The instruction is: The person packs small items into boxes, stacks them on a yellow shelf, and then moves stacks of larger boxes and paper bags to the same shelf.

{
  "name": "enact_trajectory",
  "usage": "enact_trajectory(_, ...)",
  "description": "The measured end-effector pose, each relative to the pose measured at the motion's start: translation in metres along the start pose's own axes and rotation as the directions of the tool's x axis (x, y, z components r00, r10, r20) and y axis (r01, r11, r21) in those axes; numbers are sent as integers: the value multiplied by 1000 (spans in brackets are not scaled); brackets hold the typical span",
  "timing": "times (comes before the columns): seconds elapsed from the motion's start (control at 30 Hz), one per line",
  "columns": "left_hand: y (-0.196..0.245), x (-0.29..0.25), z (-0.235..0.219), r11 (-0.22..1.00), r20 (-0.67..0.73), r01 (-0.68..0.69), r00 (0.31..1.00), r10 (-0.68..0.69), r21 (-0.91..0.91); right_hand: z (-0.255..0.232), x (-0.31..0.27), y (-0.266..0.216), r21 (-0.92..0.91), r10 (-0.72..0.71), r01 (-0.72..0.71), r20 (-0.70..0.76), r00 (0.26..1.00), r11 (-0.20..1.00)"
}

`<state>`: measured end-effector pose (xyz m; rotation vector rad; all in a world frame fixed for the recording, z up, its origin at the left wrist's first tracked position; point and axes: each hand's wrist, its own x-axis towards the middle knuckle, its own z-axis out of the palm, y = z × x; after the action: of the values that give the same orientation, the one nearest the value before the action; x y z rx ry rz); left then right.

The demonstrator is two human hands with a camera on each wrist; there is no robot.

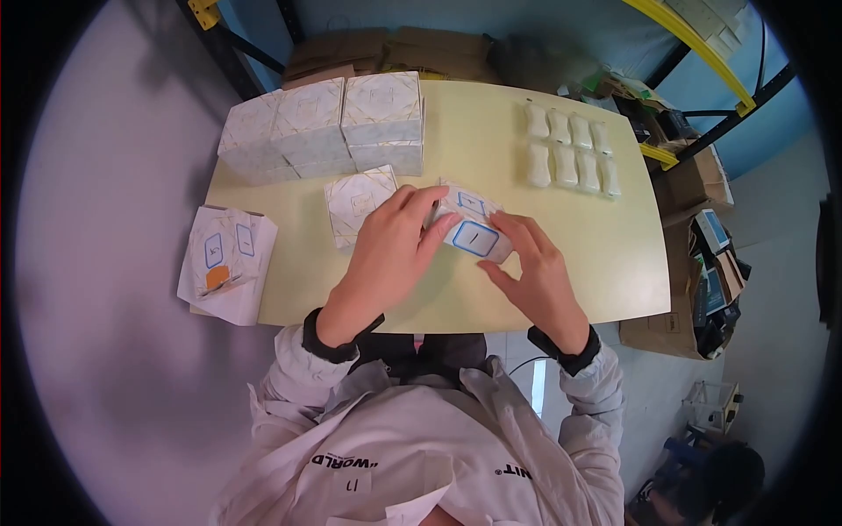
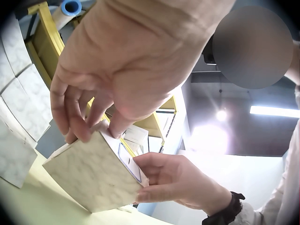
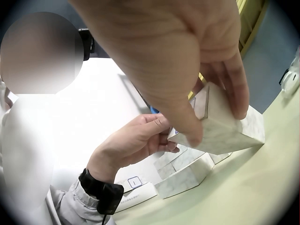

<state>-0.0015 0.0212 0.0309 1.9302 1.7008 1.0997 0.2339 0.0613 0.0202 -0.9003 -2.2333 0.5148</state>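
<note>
Both hands hold a small white marbled box (image 1: 478, 238) near the front middle of the table. Two blue-framed paper labels show on it, one with a single stroke. My left hand (image 1: 386, 259) grips its left end, thumb by the label and fingers over the far edge, as the left wrist view shows. At the other end, my right hand (image 1: 545, 282) has its thumb on the near side and fingers along the far side. In the right wrist view the box (image 3: 229, 124) is tilted, one lower corner close to the tabletop. Another marbled box (image 1: 351, 210) sits just beyond my left hand.
Stacked marbled boxes (image 1: 311, 127) stand at the back left. Over the left table edge juts a white box (image 1: 230, 289) bearing labelled pieces and an orange patch. Two rows of white wrapped packets (image 1: 563, 167) lie at the back right. An open carton (image 1: 658, 329) stands off the right edge.
</note>
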Motion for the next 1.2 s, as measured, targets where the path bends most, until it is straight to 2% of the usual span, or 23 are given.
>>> enact_trajectory(0.07,1,5,0,998,28,58,998,-59,16,-3,5,5,-1,107,-107,32,994,994)
enact_trajectory(0.2,-2,15,1,990,79,87,992,-96,114,-24,26,12,127,142,-159,130,981,979)
enact_trajectory(0.27,-3,21,2,974,-66,-132,987,146,185,-28,35,19,162,98,-123,156,983,979)
enact_trajectory(0.3,-1,23,0,974,-63,-138,986,152,182,-29,38,22,158,103,-127,152,983,979)
enact_trajectory(0.37,7,31,-9,967,75,-227,973,220,115,-32,46,27,195,125,-158,171,977,968)
enact_trajectory(0.4,5,34,-10,965,76,-235,971,227,113,-32,48,28,190,127,-158,164,978,969)
enact_trajectory(0.47,-2,37,-10,976,126,-196,975,183,94,-33,46,26,195,127,-163,188,974,967)
enact_trajectory(0.6,-10,36,-11,979,139,-200,971,195,24,-29,40,18,140,111,-124,99,989,982)
enact_trajectory(0.67,-11,33,-12,983,129,-182,975,180,2,-28,38,14,67,32,-36,63,998,997)
enact_trajectory(0.77,-14,30,-15,986,129,-165,978,167,-26,-29,39,8,7,-2,1,110,994,1000)
enact_trajectory(0.9,-18,27,-18,986,124,-162,978,166,-40,-28,42,8,34,-46,42,120,992,999)
enact_trajectory(1.1,-13,26,-16,990,161,-106,980,120,-94,-25,46,15,16,-50,48,87,995,999)
enact_trajectory(1.17,-14,27,-15,987,162,-112,978,130,-114,-28,47,12,109,58,-69,105,993,992)
enact_trajectory(1.2,-14,27,-15,988,161,-109,979,126,-110,-29,49,14,114,54,-66,107,993,991)
